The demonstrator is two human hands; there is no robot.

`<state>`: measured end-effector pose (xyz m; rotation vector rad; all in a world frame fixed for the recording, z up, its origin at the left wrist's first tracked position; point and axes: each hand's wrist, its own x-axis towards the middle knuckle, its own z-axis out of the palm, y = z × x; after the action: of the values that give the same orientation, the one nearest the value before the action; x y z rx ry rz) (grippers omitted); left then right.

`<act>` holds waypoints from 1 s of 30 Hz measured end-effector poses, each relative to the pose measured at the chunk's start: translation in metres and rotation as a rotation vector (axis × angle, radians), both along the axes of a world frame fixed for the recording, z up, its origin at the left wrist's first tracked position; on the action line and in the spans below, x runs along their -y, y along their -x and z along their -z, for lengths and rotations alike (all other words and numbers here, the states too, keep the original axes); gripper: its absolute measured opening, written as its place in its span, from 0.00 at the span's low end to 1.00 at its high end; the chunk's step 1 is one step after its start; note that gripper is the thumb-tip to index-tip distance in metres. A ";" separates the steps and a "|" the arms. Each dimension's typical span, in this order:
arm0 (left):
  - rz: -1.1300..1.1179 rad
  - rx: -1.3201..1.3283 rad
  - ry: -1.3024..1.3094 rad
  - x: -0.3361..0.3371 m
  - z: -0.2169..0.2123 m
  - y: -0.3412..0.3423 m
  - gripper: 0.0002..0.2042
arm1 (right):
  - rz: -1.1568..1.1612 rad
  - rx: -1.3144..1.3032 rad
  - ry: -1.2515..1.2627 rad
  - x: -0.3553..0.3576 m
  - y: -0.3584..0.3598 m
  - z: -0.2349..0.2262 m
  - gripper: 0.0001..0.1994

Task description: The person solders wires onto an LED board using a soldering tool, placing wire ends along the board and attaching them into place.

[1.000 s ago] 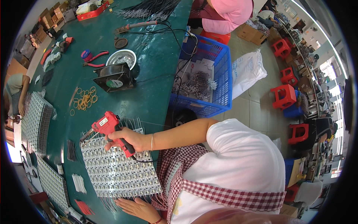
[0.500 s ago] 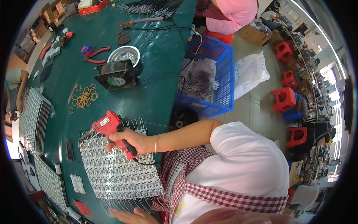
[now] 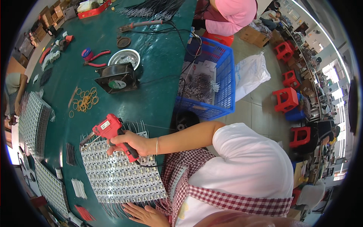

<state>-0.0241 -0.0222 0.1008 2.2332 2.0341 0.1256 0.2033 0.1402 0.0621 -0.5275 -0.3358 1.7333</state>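
My right hand is wrapped round the black grip of a red soldering gun. The gun's thin metal tip reaches the upper left corner of a panel of small white circuit boards, which lies on the green table. Rows of small metallic parts cover the panel, and wires stick out along its upper and lower edges. At the lower edge, my left hand lies with its fingers stretched out beside the thin wires, holding nothing that I can see.
Bundles of black, white and red wires lie left of the panel. Stacked panels stand farther left. Beyond are rubber bands, a small fan, a metal bowl and pliers. A blue crate stands beside the table.
My left hand has moved up and right to the panel's lower edge, and more of it shows. My right hand and the soldering gun have hardly moved.
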 end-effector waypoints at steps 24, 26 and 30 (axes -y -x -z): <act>-0.193 -0.350 0.258 0.026 -0.078 0.065 0.37 | 0.017 -0.016 0.004 -0.001 -0.003 0.005 0.12; -0.018 -0.353 -0.069 0.001 -0.074 0.080 0.32 | -0.015 0.003 -0.005 -0.001 -0.003 0.002 0.13; 0.152 -0.359 -0.384 -0.073 -0.057 0.101 0.30 | 0.001 0.010 -0.029 -0.006 0.000 0.014 0.13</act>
<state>-0.1252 0.0504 0.1580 2.8155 2.1459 0.1154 0.2032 0.1459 0.0476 -0.5158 -0.3673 1.7229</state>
